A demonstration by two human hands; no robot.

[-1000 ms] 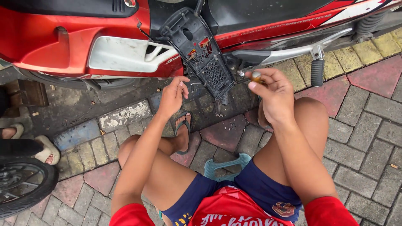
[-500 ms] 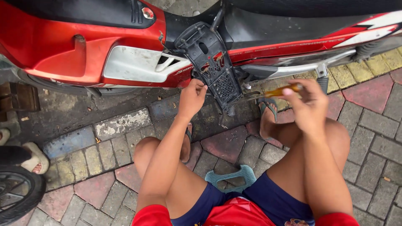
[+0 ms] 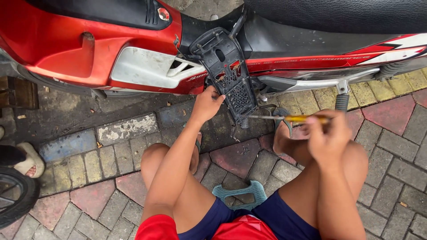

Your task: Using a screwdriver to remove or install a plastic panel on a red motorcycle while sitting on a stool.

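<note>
Panel on motorcycle; stool below.

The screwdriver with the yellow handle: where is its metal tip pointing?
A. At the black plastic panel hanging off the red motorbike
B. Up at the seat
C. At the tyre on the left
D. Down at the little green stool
A: the right hand holds the screwdriver sideways, its shaft reaching to the lower edge of the black plastic panel, which the left hand steadies.
</note>
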